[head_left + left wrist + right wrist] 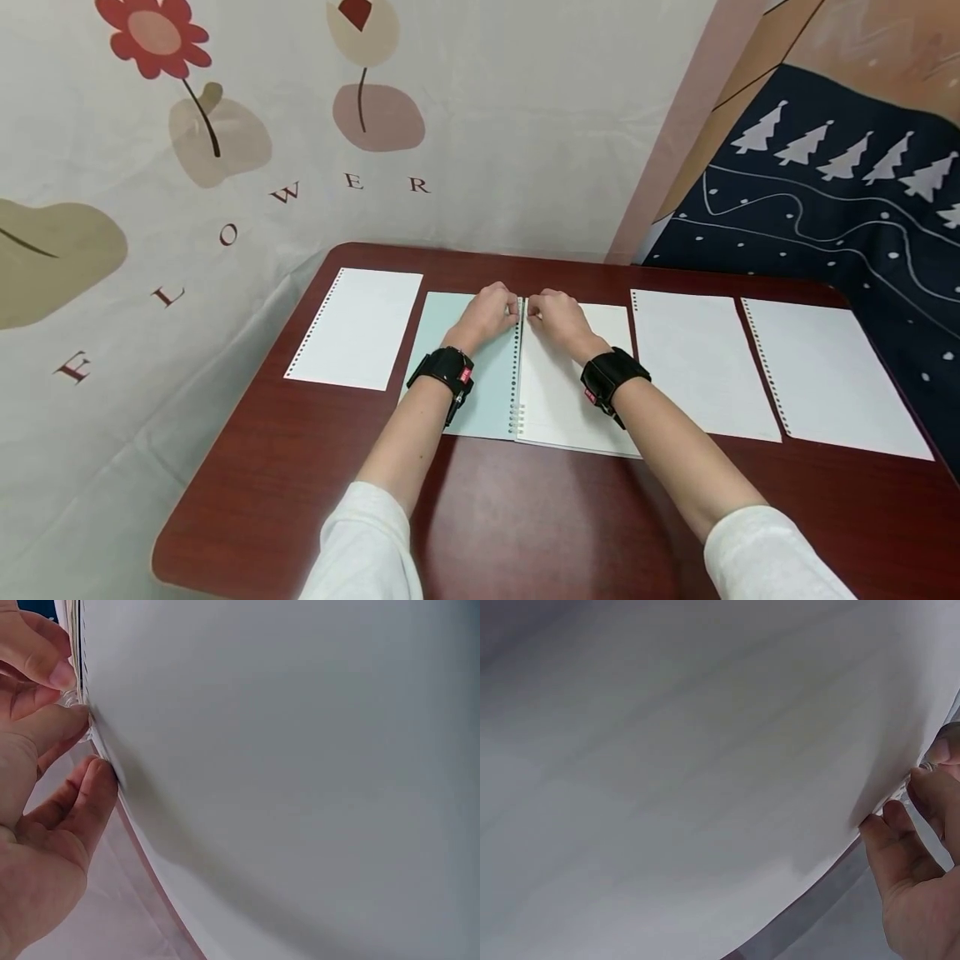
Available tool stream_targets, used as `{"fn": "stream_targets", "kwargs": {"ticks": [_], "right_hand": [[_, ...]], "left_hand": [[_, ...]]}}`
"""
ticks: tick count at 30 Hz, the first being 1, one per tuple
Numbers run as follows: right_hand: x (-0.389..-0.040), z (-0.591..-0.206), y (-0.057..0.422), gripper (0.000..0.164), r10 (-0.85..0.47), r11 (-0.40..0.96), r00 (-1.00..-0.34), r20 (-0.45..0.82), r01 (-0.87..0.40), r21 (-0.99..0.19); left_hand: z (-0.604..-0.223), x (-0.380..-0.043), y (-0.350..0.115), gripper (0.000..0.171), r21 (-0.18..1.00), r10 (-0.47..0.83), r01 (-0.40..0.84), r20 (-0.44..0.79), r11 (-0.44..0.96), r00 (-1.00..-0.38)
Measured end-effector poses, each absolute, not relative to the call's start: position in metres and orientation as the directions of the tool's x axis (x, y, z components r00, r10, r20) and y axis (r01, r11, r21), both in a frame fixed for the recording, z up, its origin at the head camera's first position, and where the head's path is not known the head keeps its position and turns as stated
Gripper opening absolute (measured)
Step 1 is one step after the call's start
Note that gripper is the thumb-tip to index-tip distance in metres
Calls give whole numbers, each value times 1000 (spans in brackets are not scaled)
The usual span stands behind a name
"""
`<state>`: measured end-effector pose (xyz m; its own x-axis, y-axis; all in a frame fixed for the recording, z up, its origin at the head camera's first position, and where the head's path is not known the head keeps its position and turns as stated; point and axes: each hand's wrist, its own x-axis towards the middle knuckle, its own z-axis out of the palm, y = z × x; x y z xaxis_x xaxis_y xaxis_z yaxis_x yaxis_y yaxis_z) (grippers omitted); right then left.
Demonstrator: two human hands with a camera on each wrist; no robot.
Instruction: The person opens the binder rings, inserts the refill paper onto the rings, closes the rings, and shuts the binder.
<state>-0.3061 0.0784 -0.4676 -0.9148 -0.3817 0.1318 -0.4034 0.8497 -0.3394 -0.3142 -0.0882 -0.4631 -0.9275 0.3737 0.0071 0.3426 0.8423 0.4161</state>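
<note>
A loose-leaf ring notebook lies open on the table, with a pale blue-green cover (487, 392) on the left and cream pages (562, 408) on the right. Clear binder rings (517, 419) show along its spine near the front. At the spine's far end, my left hand (487, 317) pinches the binding from the left side. Just across from it, my right hand (562, 322) pinches the binding from the right. Both wrist views show fingertips close together at clear rings by the paper edge. Fingers partly hide the rings there.
One loose punched sheet (360, 325) lies left of the notebook. On the right are two more punched sheets, a nearer one (701, 367) and a farther one (840, 379). The dark red table (315, 483) meets a flower-print cloth (525, 167) at the back.
</note>
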Motion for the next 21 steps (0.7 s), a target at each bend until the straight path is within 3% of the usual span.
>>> {"fn": "stream_targets", "kwargs": {"ticks": [13, 17, 21], "right_hand": [[-296, -464, 84, 5, -393, 843, -912, 120, -409, -350], [-288, -462, 94, 14, -400, 835, -901, 166, -433, -339], [-269, -460, 105, 12, -433, 816, -872, 230, -487, -311]], "left_hand": [[-460, -305, -89, 13, 375, 377, 352, 6, 858, -926], [-457, -301, -92, 10, 329, 407, 394, 34, 858, -913], [-454, -283, -102, 10, 275, 459, 465, 91, 841, -884]]}}
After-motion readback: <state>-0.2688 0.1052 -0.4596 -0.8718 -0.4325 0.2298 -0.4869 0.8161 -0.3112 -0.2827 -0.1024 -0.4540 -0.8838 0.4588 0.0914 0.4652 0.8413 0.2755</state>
